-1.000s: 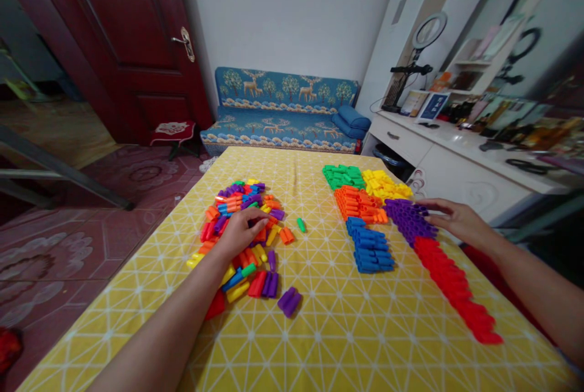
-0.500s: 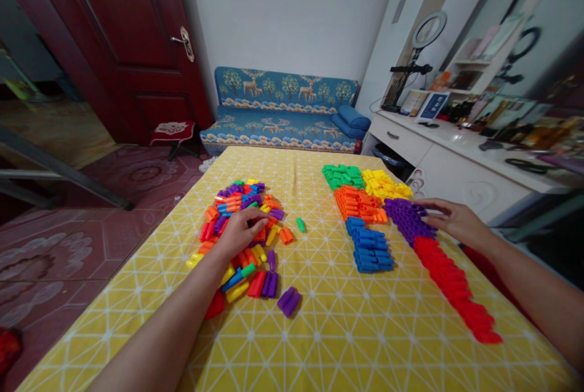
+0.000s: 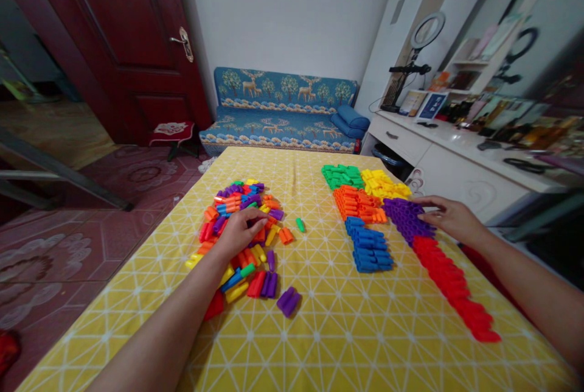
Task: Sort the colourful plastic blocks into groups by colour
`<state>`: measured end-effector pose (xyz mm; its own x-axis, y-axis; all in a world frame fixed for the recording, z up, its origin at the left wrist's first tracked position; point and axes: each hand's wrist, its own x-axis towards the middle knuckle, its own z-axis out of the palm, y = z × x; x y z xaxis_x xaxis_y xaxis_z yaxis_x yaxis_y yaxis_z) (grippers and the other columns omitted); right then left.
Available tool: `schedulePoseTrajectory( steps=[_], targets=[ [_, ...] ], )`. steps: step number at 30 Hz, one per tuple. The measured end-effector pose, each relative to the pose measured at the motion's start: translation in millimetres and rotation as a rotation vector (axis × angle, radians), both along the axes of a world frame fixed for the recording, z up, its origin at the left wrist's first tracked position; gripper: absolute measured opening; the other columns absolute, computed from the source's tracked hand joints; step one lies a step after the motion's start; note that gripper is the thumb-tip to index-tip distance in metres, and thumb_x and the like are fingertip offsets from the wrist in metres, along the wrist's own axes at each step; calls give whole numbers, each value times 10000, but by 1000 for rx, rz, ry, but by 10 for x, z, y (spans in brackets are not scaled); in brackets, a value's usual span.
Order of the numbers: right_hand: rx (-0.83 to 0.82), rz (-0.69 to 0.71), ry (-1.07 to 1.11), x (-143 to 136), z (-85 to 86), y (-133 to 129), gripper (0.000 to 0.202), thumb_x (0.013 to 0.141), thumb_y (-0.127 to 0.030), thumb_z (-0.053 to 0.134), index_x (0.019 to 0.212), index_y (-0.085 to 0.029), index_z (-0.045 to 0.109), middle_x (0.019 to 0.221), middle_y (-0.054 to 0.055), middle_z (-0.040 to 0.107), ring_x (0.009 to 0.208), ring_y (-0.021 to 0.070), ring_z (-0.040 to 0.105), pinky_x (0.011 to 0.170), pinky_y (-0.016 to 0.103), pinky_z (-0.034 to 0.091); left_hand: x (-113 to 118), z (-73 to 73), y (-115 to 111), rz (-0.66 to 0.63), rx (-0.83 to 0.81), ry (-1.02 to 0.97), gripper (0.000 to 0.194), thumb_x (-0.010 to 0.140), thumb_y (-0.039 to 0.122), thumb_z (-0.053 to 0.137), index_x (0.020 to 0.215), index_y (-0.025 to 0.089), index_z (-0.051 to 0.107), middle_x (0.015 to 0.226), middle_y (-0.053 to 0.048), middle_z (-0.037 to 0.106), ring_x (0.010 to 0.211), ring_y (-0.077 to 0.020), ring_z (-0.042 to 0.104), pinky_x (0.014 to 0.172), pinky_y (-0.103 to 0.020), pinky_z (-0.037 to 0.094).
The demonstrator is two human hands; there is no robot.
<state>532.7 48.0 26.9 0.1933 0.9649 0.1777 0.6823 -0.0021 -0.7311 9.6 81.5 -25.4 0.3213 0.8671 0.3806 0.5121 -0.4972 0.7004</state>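
My left hand [image 3: 243, 231] rests on a mixed pile of small plastic tube-shaped building pieces [image 3: 235, 276] in several colours. Its fingers curl down and together, hiding whatever they hold. At the right, thumb and forefinger of my right hand [image 3: 444, 217] close around the right edge of a honeycomb-like stack of purple plastic tubes [image 3: 404, 217]. Red pieces [image 3: 454, 288] run in a long row from that stack toward the near right. Orange [image 3: 353, 201], blue [image 3: 368, 247], green [image 3: 342, 176] and yellow pieces [image 3: 383, 184] lie grouped by colour to its left and behind.
A loose green piece [image 3: 300, 224] and a joined purple pair [image 3: 289, 302] lie on the yellow patterned tablecloth [image 3: 314, 343]. Beyond the table is a blue sofa [image 3: 278, 127]. A white dresser [image 3: 456, 154] stands at the right, a red stool [image 3: 172, 132] at the far left.
Both hands keep nearly the same place and pose. The view has shifted very slightly; the piles look unchanged.
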Motion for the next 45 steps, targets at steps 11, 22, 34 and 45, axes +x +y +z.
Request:
schedulePoseTrajectory(
  steps=[11, 22, 34, 45],
  targets=[
    [80, 11, -248, -41, 43, 161, 283, 676, -223, 664, 956, -187, 691, 997, 96, 717, 808, 210, 658, 829, 352, 518, -4, 15, -6, -4, 3, 6, 227, 851, 306, 552, 899, 161, 720, 934, -80, 734, 862, -216, 676, 787, -319, 519],
    [83, -18, -264, -105, 43, 174, 302, 668, -62, 684, 951, -163, 718, 1022, 102, 716, 787, 168, 663, 808, 305, 517, 5, 41, -26, 0, -25, -7, 241, 844, 312, 554, 896, 149, 724, 936, -82, 734, 866, -215, 674, 793, -315, 515],
    [75, -138, -87, -253, 162, 103, 269, 688, -36, 699, 942, -117, 734, 1018, 140, 723, 665, 106, 639, 719, 290, 487, -7, -7, 6, -11, -15, -15, 236, 849, 313, 560, 906, 150, 720, 941, -80, 729, 851, -211, 671, 781, -310, 513],
    [189, 99, 148, -1111, 70, -14, 249, 774, -268, 665, 1002, -172, 699, 1014, 95, 721, 898, 198, 677, 817, 343, 528, -9, -26, 14, -11, -8, -17, 227, 844, 300, 566, 901, 146, 723, 927, -83, 726, 850, -211, 670, 773, -309, 512]
  ],
)
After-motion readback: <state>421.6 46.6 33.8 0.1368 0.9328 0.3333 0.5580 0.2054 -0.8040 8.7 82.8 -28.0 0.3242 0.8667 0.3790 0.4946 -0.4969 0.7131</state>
